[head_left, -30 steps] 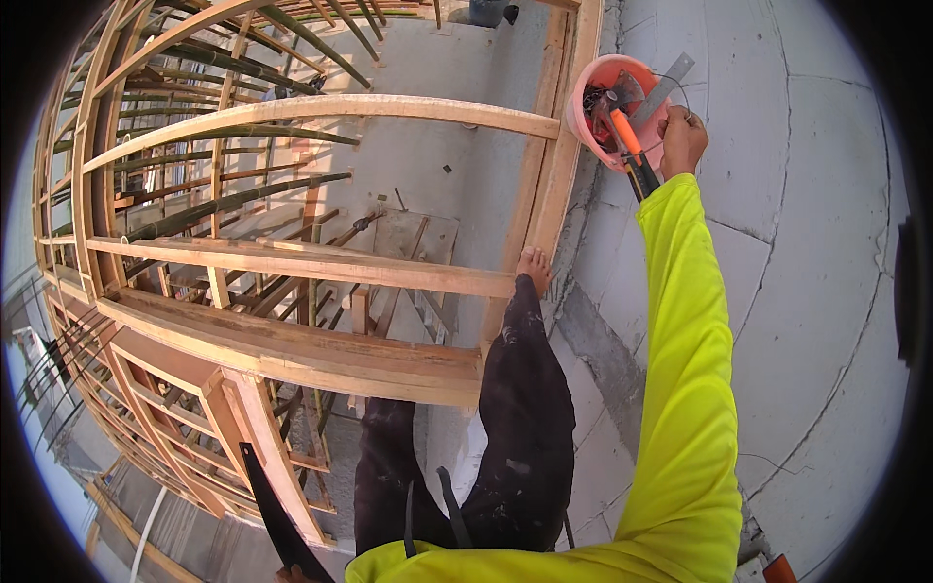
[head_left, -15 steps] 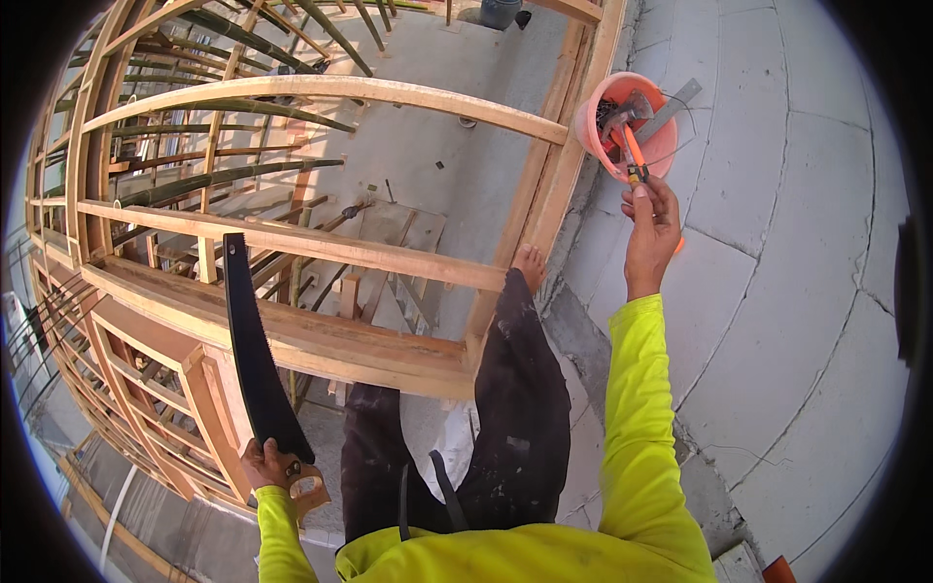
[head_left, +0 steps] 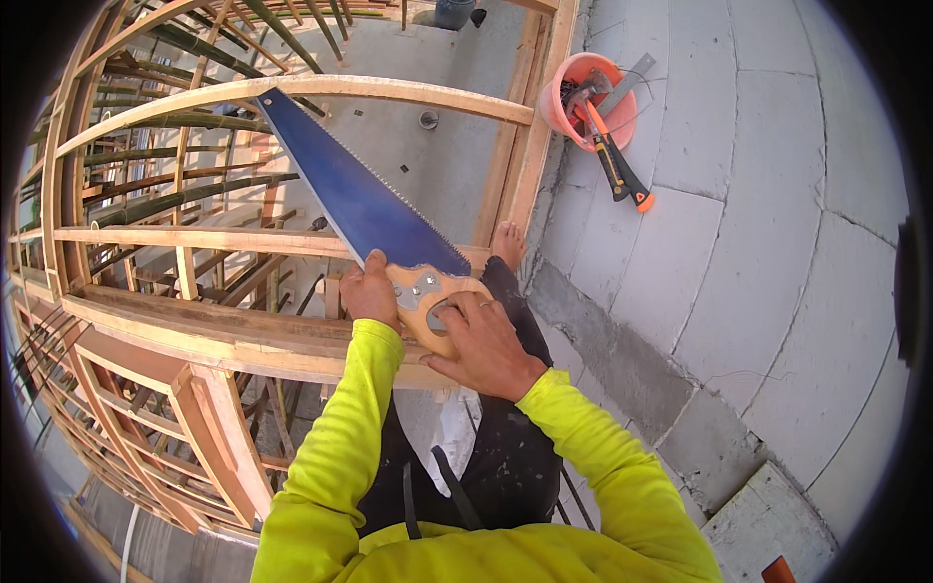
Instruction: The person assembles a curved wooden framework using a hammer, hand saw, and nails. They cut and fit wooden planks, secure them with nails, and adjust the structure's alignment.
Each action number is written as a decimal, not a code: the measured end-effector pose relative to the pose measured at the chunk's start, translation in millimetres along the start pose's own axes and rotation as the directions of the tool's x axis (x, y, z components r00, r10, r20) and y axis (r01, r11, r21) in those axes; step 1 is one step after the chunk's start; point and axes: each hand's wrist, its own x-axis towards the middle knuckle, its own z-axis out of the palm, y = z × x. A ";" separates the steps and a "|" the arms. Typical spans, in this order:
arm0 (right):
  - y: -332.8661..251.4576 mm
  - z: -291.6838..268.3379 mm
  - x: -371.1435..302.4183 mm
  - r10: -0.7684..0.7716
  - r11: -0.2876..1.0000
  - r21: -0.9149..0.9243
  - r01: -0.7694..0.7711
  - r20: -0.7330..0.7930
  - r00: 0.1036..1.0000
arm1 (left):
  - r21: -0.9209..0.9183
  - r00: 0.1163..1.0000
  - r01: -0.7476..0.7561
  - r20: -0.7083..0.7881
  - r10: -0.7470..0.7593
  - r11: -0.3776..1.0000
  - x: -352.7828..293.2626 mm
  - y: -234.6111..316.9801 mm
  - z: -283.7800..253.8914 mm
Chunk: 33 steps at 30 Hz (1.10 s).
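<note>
A handsaw (head_left: 364, 189) with a blue blade and a pale wooden handle is held in front of my body. Its tip points up and to the left over a wooden frame (head_left: 224, 330). My left hand (head_left: 371, 291) grips it where blade and handle meet, thumb on top. Around the rear of the handle is my right hand (head_left: 483, 340), its fingers at the grip hole. Both hands are closed on the saw. A bar of the frame passes beneath the blade, and I cannot tell if they touch.
A pink bucket (head_left: 562, 107) at the upper right holds a hammer-like tool, a metal ruler (head_left: 627, 85) and tools with orange and black handles (head_left: 619, 167). Grey block paving (head_left: 724, 233) lies on the right. Bamboo poles (head_left: 165, 199) stick out below the frame at left.
My right hand has left the orange-handled tool, which now rests in the bucket, and come to the saw handle. My left hand has brought the saw from the left to the middle.
</note>
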 end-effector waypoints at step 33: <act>131.1 32.8 23.8 0.104 0.992 0.073 -0.102 -0.013 0.995 | 0.366 0.955 -0.289 0.176 0.239 0.885 89.4 -85.4 91.5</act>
